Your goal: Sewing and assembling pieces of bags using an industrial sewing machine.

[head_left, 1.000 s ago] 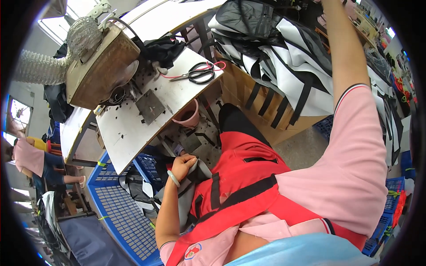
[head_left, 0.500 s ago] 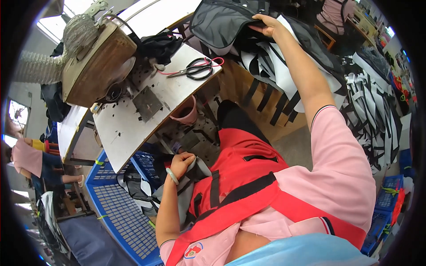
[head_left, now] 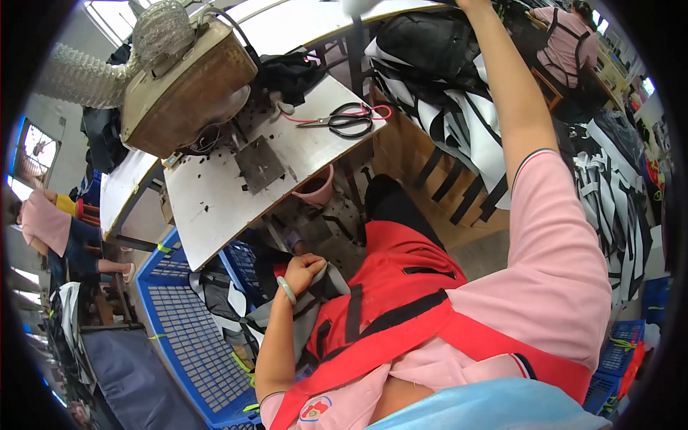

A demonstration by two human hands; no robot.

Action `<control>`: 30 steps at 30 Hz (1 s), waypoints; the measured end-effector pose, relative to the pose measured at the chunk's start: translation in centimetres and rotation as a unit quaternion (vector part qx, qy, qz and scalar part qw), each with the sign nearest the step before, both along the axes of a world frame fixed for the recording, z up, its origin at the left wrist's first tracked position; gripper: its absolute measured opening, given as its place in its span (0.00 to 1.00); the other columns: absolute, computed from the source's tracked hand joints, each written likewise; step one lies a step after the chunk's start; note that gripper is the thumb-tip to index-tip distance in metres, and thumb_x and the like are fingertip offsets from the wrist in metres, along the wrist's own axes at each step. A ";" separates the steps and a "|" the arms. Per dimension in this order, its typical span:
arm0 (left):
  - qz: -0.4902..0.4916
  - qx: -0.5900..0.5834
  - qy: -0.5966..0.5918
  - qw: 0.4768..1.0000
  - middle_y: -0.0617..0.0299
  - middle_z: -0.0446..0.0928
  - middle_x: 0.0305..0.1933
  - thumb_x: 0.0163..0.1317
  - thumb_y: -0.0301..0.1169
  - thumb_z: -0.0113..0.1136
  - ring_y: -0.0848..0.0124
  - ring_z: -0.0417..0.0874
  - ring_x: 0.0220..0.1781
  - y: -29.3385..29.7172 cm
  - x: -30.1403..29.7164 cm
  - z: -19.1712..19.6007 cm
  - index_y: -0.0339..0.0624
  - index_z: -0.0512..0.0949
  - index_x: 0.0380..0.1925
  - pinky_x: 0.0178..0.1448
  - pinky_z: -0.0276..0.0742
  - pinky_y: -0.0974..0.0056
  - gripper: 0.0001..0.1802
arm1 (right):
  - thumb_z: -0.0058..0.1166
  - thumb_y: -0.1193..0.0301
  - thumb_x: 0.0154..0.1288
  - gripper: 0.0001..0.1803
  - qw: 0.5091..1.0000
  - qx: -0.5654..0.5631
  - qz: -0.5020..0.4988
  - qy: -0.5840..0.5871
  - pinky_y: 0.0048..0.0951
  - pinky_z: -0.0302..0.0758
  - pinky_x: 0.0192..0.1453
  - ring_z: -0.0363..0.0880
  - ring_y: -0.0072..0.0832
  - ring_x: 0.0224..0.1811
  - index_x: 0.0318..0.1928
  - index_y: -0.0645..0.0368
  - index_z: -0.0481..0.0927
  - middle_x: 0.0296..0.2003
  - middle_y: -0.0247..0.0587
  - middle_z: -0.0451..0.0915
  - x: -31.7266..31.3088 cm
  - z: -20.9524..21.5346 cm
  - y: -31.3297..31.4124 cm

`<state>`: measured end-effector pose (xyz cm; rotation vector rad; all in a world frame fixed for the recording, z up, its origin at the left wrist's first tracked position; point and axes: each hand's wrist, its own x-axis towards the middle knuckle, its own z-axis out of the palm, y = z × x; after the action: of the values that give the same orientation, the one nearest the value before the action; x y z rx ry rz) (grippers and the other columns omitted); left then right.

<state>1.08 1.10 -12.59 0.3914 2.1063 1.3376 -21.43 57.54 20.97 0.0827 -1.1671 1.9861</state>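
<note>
Beside your red apron [head_left: 390, 261], your left hand [head_left: 304, 272] pinches grey cloth [head_left: 334, 281], right of the blue basket [head_left: 179, 322]. Scissors [head_left: 332, 122] lie by the right corner of the table [head_left: 211, 215]. Farther off, your right hand [head_left: 473, 3] is mostly cut off above dark bags [head_left: 426, 46]; its grip cannot be told.

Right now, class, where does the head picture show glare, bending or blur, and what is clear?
In the head view, glare whitens the upper-left window; the same view bends the far white tabletop and blurs a pale object at the top edge; in the head view, the scissors and left hand look fairly sharp.
</note>
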 end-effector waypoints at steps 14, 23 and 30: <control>-0.022 -0.003 -0.011 1.000 0.61 0.80 0.33 0.60 0.28 0.60 0.72 0.78 0.38 0.3 -1.5 -0.9 0.30 0.81 0.36 0.46 0.70 0.70 0.10 | 0.44 0.88 0.58 0.20 0.963 -0.132 -0.105 -0.212 0.38 0.85 0.35 0.83 0.42 0.33 0.52 0.67 0.69 0.40 0.53 0.77 2.4 -20.5 -3.7; 0.011 0.005 -0.066 0.998 0.60 0.79 0.32 0.61 0.29 0.60 0.72 0.77 0.37 0.6 -0.7 -0.4 0.28 0.80 0.35 0.45 0.69 0.69 0.11 | 0.53 0.67 0.59 0.15 0.689 0.587 -0.390 -0.168 0.43 0.78 0.36 0.80 0.39 0.34 0.46 0.60 0.78 0.35 0.47 0.81 4.4 -9.7 -2.4; 0.012 -0.006 -0.098 0.995 0.68 0.79 0.33 0.62 0.29 0.61 0.79 0.76 0.36 0.6 -1.9 -2.0 0.32 0.82 0.36 0.43 0.70 0.72 0.09 | 0.65 0.45 0.45 0.44 0.544 0.579 -0.047 -0.605 0.44 0.76 0.54 0.81 0.47 0.49 0.52 0.73 0.77 0.52 0.62 0.77 6.3 -13.7 24.4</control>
<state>-0.81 1.68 -14.59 0.2197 1.9605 1.3199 -15.13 81.92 7.31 -0.7915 -3.0820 0.5198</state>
